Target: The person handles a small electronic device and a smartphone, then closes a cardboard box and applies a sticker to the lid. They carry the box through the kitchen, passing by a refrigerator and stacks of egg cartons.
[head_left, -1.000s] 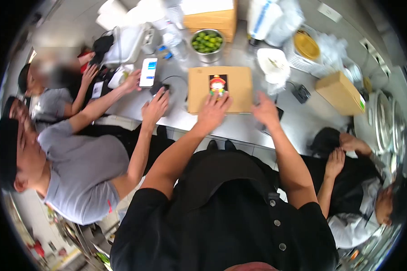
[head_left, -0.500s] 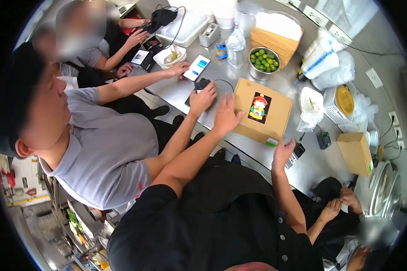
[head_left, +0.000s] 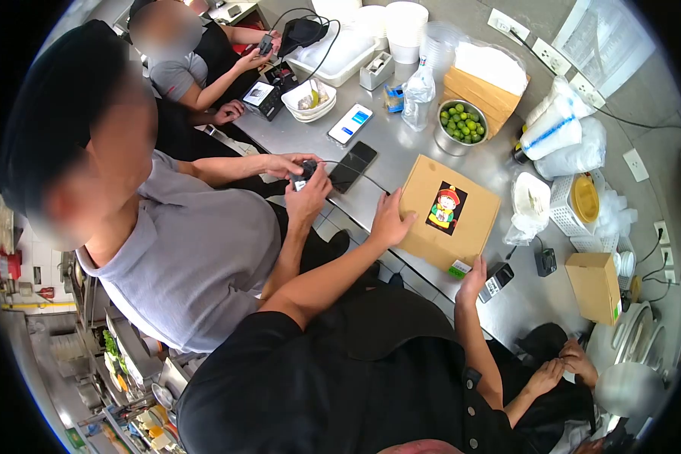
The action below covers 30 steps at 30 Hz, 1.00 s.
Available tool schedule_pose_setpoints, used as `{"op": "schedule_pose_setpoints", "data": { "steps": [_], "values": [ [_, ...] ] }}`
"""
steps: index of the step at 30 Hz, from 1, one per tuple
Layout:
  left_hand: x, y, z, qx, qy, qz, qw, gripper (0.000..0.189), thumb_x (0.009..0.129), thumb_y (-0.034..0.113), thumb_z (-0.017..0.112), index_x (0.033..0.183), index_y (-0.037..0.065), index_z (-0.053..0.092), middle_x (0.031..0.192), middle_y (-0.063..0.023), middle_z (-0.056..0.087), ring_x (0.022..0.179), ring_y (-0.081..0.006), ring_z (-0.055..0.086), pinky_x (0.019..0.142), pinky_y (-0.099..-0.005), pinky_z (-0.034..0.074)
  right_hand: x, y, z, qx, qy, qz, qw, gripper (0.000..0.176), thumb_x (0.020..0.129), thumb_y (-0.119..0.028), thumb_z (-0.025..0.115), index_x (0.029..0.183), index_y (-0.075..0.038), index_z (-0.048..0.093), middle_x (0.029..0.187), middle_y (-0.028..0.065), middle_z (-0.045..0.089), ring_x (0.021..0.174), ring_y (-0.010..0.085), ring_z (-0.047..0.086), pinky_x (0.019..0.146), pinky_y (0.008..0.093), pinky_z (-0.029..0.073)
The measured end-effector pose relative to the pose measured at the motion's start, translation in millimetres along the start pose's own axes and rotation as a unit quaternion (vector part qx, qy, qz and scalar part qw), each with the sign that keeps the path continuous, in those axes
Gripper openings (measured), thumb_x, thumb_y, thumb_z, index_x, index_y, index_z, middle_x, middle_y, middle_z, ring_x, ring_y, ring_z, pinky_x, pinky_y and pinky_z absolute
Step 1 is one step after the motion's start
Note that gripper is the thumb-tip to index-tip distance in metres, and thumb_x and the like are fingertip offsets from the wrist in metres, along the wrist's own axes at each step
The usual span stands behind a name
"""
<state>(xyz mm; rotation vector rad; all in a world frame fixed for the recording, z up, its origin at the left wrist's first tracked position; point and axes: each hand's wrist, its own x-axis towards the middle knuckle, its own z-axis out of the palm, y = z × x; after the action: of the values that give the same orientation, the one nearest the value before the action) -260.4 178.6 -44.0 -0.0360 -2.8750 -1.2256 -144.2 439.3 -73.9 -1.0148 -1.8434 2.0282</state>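
A flat brown cardboard box [head_left: 461, 219] lies on the steel table before me, with a dark cartoon sticker [head_left: 446, 207] on top and a small green-and-white label at its near corner. My left hand [head_left: 390, 221] rests against the box's left edge, fingers stretched and thumb near the top face. At the near right corner, my right hand [head_left: 471, 281] touches or almost touches the box with its fingers extended. Just right of that hand is a small black device with a white label [head_left: 496, 281].
Beside me a co-worker's hands [head_left: 304, 185] hold a small black corded device. A white-screened phone [head_left: 350, 124] and a dark phone [head_left: 353, 166] lie nearby. Behind the box stands a bowl of limes [head_left: 461, 125]. At right are a white basket [head_left: 571, 203] and another carton [head_left: 594, 286].
The view has shifted. My right hand has come closer to the box's near corner. The co-worker has left the white-screened phone and now holds the black device in both hands, uncovering the dark phone.
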Motion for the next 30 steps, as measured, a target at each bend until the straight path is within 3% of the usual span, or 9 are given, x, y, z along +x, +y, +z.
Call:
{"op": "schedule_pose_setpoints", "data": {
  "steps": [1,4,7,17,20,21,25,27,30],
  "values": [
    [-0.8,0.3,0.6,0.038,0.044,0.044,0.997,0.087,0.088,0.037,0.074,0.157,0.000,0.035,0.151,-0.0236,0.048,0.141,-0.0426,0.044,0.116,-0.0521,0.039,-1.2,1.1,0.5,0.001,-0.001,-0.002,1.000,0.050,0.105,-0.028,0.056,0.142,0.006,0.055,0.134,0.0158,0.064,0.123,0.0245,0.060,0.106,0.0343,0.043],
    [-7.9,20.4,-15.2,0.101,0.058,0.036,0.993,0.083,0.088,0.038,0.074,0.154,0.000,0.040,0.145,-0.0213,0.052,0.136,-0.0407,0.048,0.111,-0.0541,0.042,-4.7,7.0,3.8,-0.059,0.040,-0.034,0.997,0.051,0.106,-0.029,0.055,0.142,0.006,0.055,0.133,0.0172,0.065,0.123,0.0247,0.060,0.106,0.0343,0.043],
    [-9.9,31.8,-24.7,0.049,-0.009,-0.039,0.998,0.079,0.087,0.037,0.074,0.150,0.000,0.044,0.138,-0.0201,0.055,0.130,-0.0394,0.052,0.107,-0.0520,0.045,-5.9,12.9,5.8,-0.075,0.071,-0.023,0.994,0.050,0.105,-0.028,0.055,0.140,0.007,0.056,0.131,0.0179,0.066,0.121,0.0248,0.060,0.105,0.0346,0.044],
    [-8.9,39.3,-30.2,-0.001,0.004,-0.062,0.998,0.070,0.085,0.029,0.075,0.144,0.000,0.050,0.129,-0.0191,0.058,0.125,-0.0375,0.055,0.104,-0.0470,0.048,-14.9,-9.0,8.9,0.037,0.080,0.031,0.996,0.041,0.103,-0.025,0.060,0.130,0.005,0.061,0.122,0.0144,0.068,0.109,0.0225,0.063,0.098,0.0322,0.047],
    [-7.6,40.9,-35.4,-0.020,0.010,-0.064,0.998,0.064,0.085,0.029,0.075,0.139,0.002,0.054,0.127,-0.0177,0.059,0.124,-0.0374,0.056,0.103,-0.0473,0.048,-22.0,-35.8,14.6,0.094,0.111,0.167,0.975,0.053,0.100,-0.044,0.064,0.138,-0.008,0.058,0.127,0.0106,0.066,0.113,0.0279,0.063,0.100,0.0500,0.048],
    [-6.7,40.6,-37.3,-0.028,0.002,-0.069,0.997,0.062,0.085,0.029,0.075,0.137,0.003,0.055,0.127,-0.0174,0.059,0.124,-0.0370,0.056,0.103,-0.0472,0.048,-18.1,-39.7,12.0,0.101,0.050,0.202,0.973,0.058,0.098,-0.052,0.064,0.139,-0.012,0.058,0.132,0.0099,0.066,0.117,0.0328,0.063,0.096,0.0603,0.049],
    [3.5,35.0,-38.8,-0.016,0.001,-0.064,0.998,0.057,0.084,0.031,0.075,0.133,0.005,0.058,0.122,-0.0165,0.062,0.119,-0.0367,0.059,0.100,-0.0469,0.050,-17.4,-46.1,8.5,0.077,-0.010,0.234,0.969,0.054,0.099,-0.051,0.062,0.139,-0.014,0.058,0.134,0.0089,0.066,0.116,0.0301,0.065,0.093,0.0534,0.053],
    [13.1,27.0,-37.2,-0.048,-0.010,-0.071,0.996,0.057,0.084,0.033,0.076,0.131,0.005,0.059,0.120,-0.0165,0.063,0.116,-0.0367,0.061,0.099,-0.0466,0.050,-18.3,-39.0,9.5,0.182,-0.065,0.174,0.966,0.064,0.094,-0.052,0.070,0.135,-0.004,0.059,0.129,0.0142,0.066,0.111,0.0329,0.068,0.087,0.0521,0.055],
    [29.1,9.5,-31.4,-0.088,-0.027,-0.093,0.991,0.056,0.085,0.036,0.077,0.127,0.003,0.061,0.118,-0.0172,0.066,0.111,-0.0354,0.066,0.096,-0.0448,0.052,-26.2,-44.2,7.3,0.177,-0.081,0.159,0.968,0.059,0.097,-0.049,0.067,0.134,-0.005,0.056,0.126,0.0114,0.067,0.105,0.0308,0.070,0.082,0.0460,0.056]
  ]
}}
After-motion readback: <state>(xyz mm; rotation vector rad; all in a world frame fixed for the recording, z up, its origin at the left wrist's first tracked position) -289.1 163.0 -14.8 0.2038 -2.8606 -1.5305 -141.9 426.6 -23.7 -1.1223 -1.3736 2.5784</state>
